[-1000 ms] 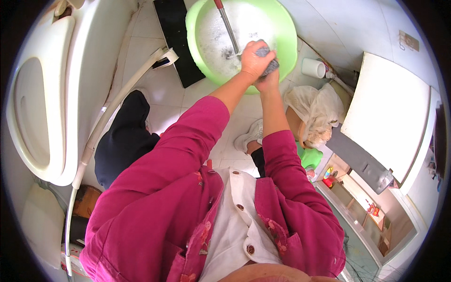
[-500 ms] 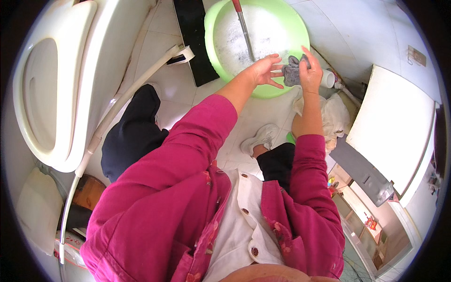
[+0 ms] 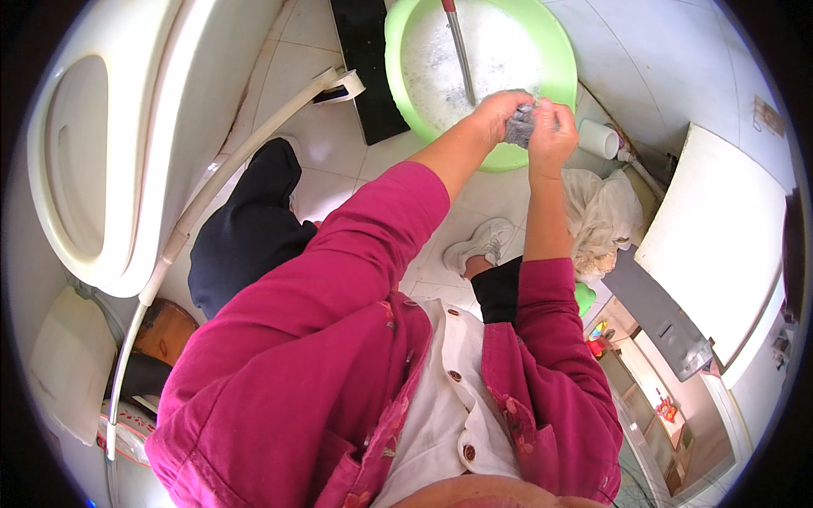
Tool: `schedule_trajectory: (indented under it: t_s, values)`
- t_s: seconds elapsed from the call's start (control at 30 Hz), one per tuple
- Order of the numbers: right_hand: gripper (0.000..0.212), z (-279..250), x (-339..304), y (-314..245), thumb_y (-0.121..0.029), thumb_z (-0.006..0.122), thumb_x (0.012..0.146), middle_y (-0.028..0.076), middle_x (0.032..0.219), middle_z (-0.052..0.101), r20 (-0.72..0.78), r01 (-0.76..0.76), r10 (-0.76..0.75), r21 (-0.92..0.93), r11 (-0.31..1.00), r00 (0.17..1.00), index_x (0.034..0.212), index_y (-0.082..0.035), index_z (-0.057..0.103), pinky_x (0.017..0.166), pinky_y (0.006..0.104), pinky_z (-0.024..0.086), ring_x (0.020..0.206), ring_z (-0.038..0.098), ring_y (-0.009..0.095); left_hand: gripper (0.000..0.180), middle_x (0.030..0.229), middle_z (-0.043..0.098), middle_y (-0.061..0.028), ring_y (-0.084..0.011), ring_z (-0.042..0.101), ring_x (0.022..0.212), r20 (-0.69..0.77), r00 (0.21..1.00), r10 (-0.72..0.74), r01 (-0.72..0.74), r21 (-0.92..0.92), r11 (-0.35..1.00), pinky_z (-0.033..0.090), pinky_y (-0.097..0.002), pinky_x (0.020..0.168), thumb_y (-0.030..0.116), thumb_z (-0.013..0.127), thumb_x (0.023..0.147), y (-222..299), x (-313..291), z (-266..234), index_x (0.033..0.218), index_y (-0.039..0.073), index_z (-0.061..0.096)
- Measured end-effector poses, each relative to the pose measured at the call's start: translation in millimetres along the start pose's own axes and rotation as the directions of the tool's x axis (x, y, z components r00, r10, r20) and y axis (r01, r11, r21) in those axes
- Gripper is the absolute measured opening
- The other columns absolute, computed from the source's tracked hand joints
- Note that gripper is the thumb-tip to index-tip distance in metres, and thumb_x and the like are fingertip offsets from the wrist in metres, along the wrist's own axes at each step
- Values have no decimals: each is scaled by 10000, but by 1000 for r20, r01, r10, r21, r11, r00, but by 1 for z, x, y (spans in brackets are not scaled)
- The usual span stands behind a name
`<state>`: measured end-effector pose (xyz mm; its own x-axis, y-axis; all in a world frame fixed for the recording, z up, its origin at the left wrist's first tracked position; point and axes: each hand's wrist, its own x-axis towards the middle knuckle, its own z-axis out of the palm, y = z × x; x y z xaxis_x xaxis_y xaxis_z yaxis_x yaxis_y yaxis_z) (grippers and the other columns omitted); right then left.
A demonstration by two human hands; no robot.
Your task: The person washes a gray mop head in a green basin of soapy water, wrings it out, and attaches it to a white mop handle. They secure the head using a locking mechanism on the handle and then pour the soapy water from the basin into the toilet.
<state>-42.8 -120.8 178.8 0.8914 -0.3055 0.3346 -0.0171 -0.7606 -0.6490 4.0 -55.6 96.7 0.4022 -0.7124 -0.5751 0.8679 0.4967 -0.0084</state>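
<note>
A small wet grey cloth (image 3: 520,129) is bunched between my two hands, over the near right rim of the light green basin (image 3: 563,63). My left hand (image 3: 498,114) is closed on its left side, and my right hand (image 3: 554,137) pinches it from the right. Whether it is a rag or a sock I cannot tell. White suds (image 3: 500,55) cover the water in the basin. A metal rod with a red handle (image 3: 458,46) reaches down into the foam.
A black panel (image 3: 366,76) lies left of the basin. A white pipe (image 3: 220,182) slants along the white toilet-like fixture (image 3: 118,169). At the right are a white pipe end (image 3: 599,140), a pale plastic bag (image 3: 601,212) and a white cabinet panel (image 3: 711,229).
My left hand has moved from open beside the cloth to closed on it. Both hands now hold the cloth close together. The view has shifted slightly, so the basin appears farther right.
</note>
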Motion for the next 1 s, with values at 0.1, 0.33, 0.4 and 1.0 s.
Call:
schedule_trajectory:
  t_s: [0.1, 0.33, 0.4, 1.0]
  values:
    - [425, 2, 0, 19, -359, 541, 990, 48, 703, 571, -88, -486, 522, 263, 833, 848, 706, -44, 571, 620, 324, 451, 648, 546, 175, 153, 795, 641, -86, -208, 621, 681, -156, 909, 387, -361, 174, 916, 532, -372, 616, 101, 702, 755, -5, -5, 16, 867, 38, 619]
    - [357, 27, -25, 75, -396, 469, 1007, 92, 891, 601, 263, -628, 808, 761, 162, 527, 938, -51, 530, 723, 380, 519, 779, 595, 215, 226, 854, 683, -122, -292, 651, 761, -2, 755, 656, -297, 891, 345, 515, -377, 711, 134, 710, 650, 3, -41, 31, 871, 111, 666]
    - [306, 31, -28, 78, -358, 498, 990, 104, 987, 609, 411, -599, 725, 801, 3, 553, 1025, -55, 524, 770, 397, 532, 876, 609, 232, 229, 902, 678, -110, -320, 646, 805, 189, 642, 743, -369, 926, 83, 518, -398, 720, 119, 691, 648, -2, -36, 28, 875, 136, 669]
    - [347, -26, -4, 101, -313, 476, 964, 95, 1180, 608, 897, -950, 374, 295, -105, 237, 1231, -98, 531, 887, 424, 537, 1060, 615, 247, 380, 861, 628, -117, -370, 624, 821, 723, 676, 140, -651, 676, -346, 501, -470, 678, 178, 771, 461, 2, -67, 72, 784, 109, 582]
